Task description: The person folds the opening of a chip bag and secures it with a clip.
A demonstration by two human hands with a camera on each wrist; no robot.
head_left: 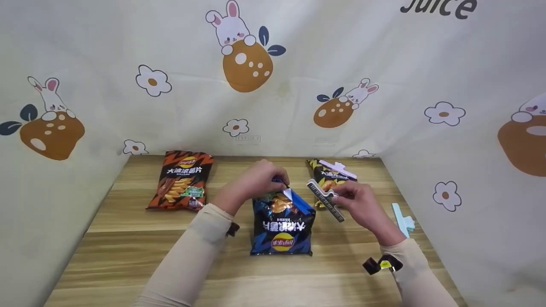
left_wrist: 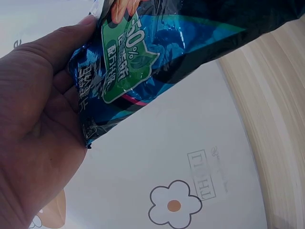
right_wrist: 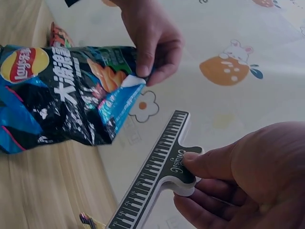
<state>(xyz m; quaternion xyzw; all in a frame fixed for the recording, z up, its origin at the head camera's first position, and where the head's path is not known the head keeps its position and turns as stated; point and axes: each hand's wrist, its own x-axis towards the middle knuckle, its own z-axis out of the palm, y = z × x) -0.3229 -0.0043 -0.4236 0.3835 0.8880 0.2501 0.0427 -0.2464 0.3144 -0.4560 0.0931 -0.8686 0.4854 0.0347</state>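
Observation:
My left hand (head_left: 264,177) pinches the top edge of a blue and black chip bag (head_left: 281,230), which stands upside down in the head view with one top corner folded over. In the left wrist view the thumb lies along the bag's edge (left_wrist: 128,90). My right hand (head_left: 360,202) holds a long bag clip (right_wrist: 152,174) by its handle, between thumb and fingers. Black and white piano keys are printed along the clip, which is apart from the blue bag and to its right.
An orange and black chip bag (head_left: 181,181) lies at the back left. Behind my right hand lies a yellow and black chip bag (head_left: 324,172) with a lilac clip (head_left: 339,168) across it. A mint-green clip (head_left: 403,220) rests near the table's right edge. Printed cloth walls surround the wooden table (head_left: 128,256).

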